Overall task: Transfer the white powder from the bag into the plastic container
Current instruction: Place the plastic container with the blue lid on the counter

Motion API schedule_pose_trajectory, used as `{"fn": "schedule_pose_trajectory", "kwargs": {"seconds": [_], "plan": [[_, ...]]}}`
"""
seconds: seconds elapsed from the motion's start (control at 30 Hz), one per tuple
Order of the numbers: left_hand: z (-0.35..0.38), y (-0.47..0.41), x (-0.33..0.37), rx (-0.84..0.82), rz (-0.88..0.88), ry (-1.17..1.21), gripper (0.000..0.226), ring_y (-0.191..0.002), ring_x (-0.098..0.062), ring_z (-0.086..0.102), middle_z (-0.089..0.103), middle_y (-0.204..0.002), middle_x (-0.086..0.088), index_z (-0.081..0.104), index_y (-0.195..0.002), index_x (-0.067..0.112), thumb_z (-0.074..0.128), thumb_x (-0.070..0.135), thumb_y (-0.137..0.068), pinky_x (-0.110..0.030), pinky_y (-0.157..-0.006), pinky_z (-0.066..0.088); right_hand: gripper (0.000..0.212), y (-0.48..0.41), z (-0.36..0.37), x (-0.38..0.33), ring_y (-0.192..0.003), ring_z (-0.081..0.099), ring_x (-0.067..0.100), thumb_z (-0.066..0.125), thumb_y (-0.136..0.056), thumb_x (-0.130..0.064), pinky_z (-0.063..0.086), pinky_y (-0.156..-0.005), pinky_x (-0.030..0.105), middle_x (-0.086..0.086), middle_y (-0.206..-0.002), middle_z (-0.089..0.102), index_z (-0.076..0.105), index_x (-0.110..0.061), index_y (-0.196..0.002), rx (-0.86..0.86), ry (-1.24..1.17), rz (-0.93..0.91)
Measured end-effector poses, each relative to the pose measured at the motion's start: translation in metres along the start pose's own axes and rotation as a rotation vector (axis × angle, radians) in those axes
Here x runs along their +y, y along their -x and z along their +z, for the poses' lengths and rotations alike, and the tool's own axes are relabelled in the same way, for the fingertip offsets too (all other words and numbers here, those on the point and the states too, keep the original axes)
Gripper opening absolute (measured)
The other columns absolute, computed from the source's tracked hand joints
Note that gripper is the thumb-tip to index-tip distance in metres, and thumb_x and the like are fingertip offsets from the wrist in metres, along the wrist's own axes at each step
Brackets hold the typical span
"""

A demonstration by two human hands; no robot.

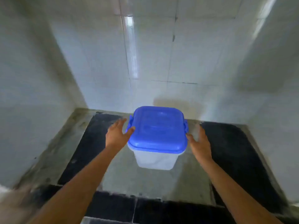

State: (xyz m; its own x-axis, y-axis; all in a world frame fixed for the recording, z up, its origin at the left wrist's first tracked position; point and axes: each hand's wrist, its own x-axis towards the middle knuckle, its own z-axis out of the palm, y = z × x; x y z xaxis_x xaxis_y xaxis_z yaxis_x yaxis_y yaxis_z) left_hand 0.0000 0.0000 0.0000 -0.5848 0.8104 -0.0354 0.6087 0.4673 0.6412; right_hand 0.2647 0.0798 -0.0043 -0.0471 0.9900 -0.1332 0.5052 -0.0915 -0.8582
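Observation:
A translucent white plastic container [154, 159] with a blue lid [157, 129] stands on a grey and black counter near the back wall. The lid sits on the container, with blue clips at its left and right sides. My left hand [117, 134] is beside the lid's left side, fingers straight, thumb touching the lid's left edge. My right hand [199, 144] is at the right side, fingers straight, thumb next to the right clip. No bag or white powder is in view.
The counter [145, 180] sits in a tiled alcove, with white tile walls [153, 62] at the back, left and right. Black bands run along the counter's left, right and front. The image is blurred.

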Motion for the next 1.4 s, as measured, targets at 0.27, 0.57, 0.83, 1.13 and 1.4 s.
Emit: {"fn": "schedule_pose_trajectory", "kwargs": {"seconds": [0.27,0.57,0.83,1.13,1.4], "plan": [[0.089,-0.085,-0.055,-0.218,-0.260,0.810,0.060,-0.097,-0.030,0.065,0.066,-0.115,-0.014,0.058,-0.119,0.013,0.061,0.057,-0.079,-0.044,-0.092,0.051,0.052,-0.116,0.074,0.071,-0.102,0.062,0.022,0.052,-0.087,-0.051,0.050,-0.087,0.039,-0.001,-0.118,0.061,0.049,-0.024,-0.132,-0.163,-0.612,0.116],[0.055,-0.049,-0.028,-0.258,-0.327,1.028,0.040,-0.094,-0.033,0.064,0.069,-0.106,-0.014,0.064,-0.113,0.018,0.056,0.046,-0.086,-0.045,-0.091,0.051,0.026,-0.070,0.035,0.027,-0.094,0.064,0.030,0.061,-0.086,-0.033,0.049,-0.083,0.040,0.004,-0.098,0.069,0.065,-0.021,-0.110,-0.222,-0.783,0.160],[-0.098,0.066,0.058,-0.253,-0.393,1.002,0.047,-0.102,-0.032,0.065,0.069,-0.113,-0.012,0.067,-0.111,0.023,0.061,0.053,-0.075,-0.048,-0.097,0.049,0.036,0.043,-0.062,-0.078,-0.094,0.062,0.031,0.065,-0.078,-0.047,0.048,-0.089,0.047,0.006,-0.098,0.066,0.066,-0.023,-0.105,-0.270,-0.733,0.254],[-0.287,0.233,0.160,-0.277,-0.485,0.931,0.060,-0.110,-0.033,0.063,0.066,-0.120,-0.013,0.064,-0.115,0.023,0.068,0.058,-0.066,-0.051,-0.099,0.048,0.045,0.233,-0.204,-0.221,-0.111,0.061,0.034,0.065,-0.083,-0.039,0.052,-0.088,0.043,0.012,-0.121,0.064,0.063,-0.014,-0.120,-0.179,-0.717,0.453],[-0.407,0.355,0.236,-0.306,-0.449,0.929,0.020,-0.099,-0.027,0.067,0.072,-0.105,-0.001,0.071,-0.090,0.038,0.059,0.052,-0.082,-0.042,-0.089,0.053,0.045,0.367,-0.302,-0.293,-0.104,0.065,0.028,0.067,-0.079,-0.042,0.054,-0.085,0.039,0.006,-0.116,0.067,0.066,-0.016,-0.116,-0.139,-0.750,0.460]]}}
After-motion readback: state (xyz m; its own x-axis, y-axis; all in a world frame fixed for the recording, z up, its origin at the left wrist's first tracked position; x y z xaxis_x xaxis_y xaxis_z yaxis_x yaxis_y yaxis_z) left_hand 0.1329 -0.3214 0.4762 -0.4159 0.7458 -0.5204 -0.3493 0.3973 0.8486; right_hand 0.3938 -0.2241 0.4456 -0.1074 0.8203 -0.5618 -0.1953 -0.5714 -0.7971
